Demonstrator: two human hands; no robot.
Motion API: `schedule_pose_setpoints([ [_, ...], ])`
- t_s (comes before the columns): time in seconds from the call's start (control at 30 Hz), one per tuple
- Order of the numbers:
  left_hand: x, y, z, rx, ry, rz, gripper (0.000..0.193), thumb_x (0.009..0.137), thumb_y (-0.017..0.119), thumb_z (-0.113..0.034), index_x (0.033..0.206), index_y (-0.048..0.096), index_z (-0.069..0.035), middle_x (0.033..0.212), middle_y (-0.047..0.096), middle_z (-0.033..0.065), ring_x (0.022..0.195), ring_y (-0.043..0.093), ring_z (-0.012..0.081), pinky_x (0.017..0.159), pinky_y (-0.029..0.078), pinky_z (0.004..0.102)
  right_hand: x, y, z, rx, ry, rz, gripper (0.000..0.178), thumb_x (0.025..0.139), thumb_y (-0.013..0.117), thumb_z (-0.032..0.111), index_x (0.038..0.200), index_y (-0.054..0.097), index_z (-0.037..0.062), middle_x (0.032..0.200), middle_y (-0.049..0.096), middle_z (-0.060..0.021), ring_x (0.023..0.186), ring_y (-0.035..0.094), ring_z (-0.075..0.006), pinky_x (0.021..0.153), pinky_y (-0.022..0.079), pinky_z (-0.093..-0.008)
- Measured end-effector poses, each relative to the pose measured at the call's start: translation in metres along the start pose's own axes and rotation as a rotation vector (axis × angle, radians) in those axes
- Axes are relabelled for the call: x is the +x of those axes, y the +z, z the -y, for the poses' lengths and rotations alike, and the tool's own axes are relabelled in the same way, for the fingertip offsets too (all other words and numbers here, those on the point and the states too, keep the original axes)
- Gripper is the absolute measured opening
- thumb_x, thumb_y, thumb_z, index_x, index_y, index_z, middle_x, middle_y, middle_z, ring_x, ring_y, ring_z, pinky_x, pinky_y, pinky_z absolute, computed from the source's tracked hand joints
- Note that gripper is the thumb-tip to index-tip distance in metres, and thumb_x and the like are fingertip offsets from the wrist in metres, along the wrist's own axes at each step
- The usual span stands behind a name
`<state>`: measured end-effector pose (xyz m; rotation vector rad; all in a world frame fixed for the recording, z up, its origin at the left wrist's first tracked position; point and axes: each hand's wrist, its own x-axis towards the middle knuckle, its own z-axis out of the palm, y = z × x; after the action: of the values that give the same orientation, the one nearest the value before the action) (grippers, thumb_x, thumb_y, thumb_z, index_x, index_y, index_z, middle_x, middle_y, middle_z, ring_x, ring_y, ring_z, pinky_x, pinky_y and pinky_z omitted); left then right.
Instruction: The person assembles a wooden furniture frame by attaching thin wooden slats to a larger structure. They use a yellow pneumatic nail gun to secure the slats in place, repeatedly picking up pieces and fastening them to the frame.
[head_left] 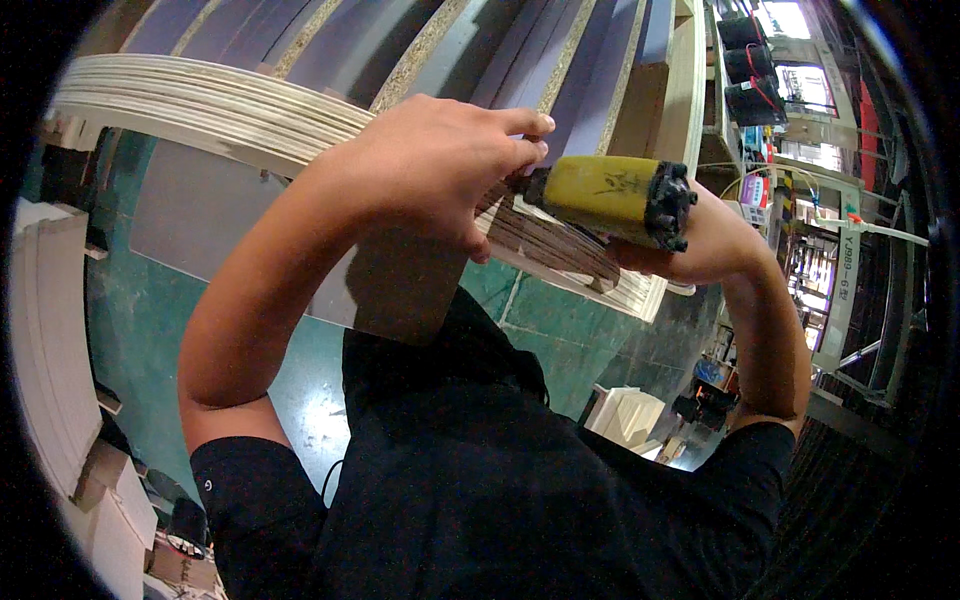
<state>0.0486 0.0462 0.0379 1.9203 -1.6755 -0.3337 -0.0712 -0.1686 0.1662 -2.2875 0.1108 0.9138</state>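
the left hand curls its fingers around the front of a yellow power tool against the stacked boards, the right hand cradling its rear, grip hidden; mid-trimming, next needing steady guidance.

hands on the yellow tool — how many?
2. The left hand grips at the front end of the yellow tool, by the stacked boards. The right hand supports its rear from underneath, mostly hidden behind the black cap.
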Motion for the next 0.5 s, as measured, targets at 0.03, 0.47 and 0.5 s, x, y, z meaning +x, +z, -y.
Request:
schedule_pose_setpoints([
  [0.03, 0.000, 0.000, 0.000, -0.001, 0.005, 0.000, 0.085, 0.058, 0.094, -0.030, 0.132, 0.061, -0.003, 0.149, 0.051, 0.0050, 0.122, 0.061, 0.0274, 0.096, 0.053, 0.0394, 0.000, 0.000, 0.001, 0.020, 0.003, 0.012, 0.050, 0.075, 0.079, 0.011, 0.122, 0.063, 0.0006, 0.111, 0.071, -0.0111, 0.098, 0.065, -0.0185, 0.090, 0.053, -0.0333],
  [0.47, -0.001, 0.002, -0.001, -0.002, 0.087, -0.070, 0.077, 0.056, 0.091, -0.035, 0.122, 0.060, -0.009, 0.147, 0.053, 0.0102, 0.122, 0.060, 0.0357, 0.094, 0.054, 0.0440, -0.135, 0.096, -0.090, 0.439, 0.090, -0.204, 0.076, 0.070, 0.092, 0.016, 0.136, 0.054, 0.0038, 0.122, 0.066, -0.0089, 0.114, 0.062, -0.0183, 0.101, 0.048, -0.0343],
  [0.5, 0.000, 0.003, 0.000, 0.025, 0.118, -0.088, 0.074, 0.057, 0.091, -0.035, 0.119, 0.061, -0.010, 0.146, 0.054, 0.0116, 0.121, 0.060, 0.0365, 0.094, 0.054, 0.0439, -0.137, 0.103, -0.094, 0.518, 0.067, -0.127, 0.073, 0.071, 0.091, 0.015, 0.134, 0.056, 0.0037, 0.122, 0.067, -0.0082, 0.113, 0.062, -0.0179, 0.100, 0.048, -0.0338],
])
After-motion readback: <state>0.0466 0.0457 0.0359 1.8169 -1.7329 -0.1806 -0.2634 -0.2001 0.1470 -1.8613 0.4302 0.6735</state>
